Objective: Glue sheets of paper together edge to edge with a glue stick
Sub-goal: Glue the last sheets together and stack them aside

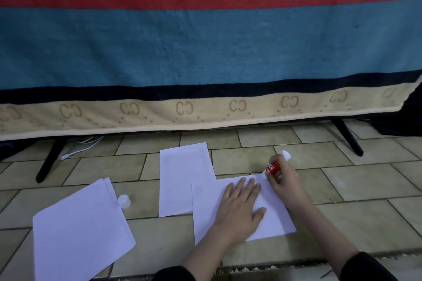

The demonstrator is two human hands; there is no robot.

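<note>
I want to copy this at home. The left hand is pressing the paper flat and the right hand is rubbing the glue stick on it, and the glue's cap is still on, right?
Not quite. The head view shows the cap off, lying on the floor beside the paper stack. The rest holds: the left hand presses the sheet flat and the right hand rubs the glue stick on it.

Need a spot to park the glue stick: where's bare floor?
Free: tiles right of the right hand, up to the black stand leg; also between the cap and upright sheet. Crowded: centre sheets under the left hand, paper stack at left.
</note>
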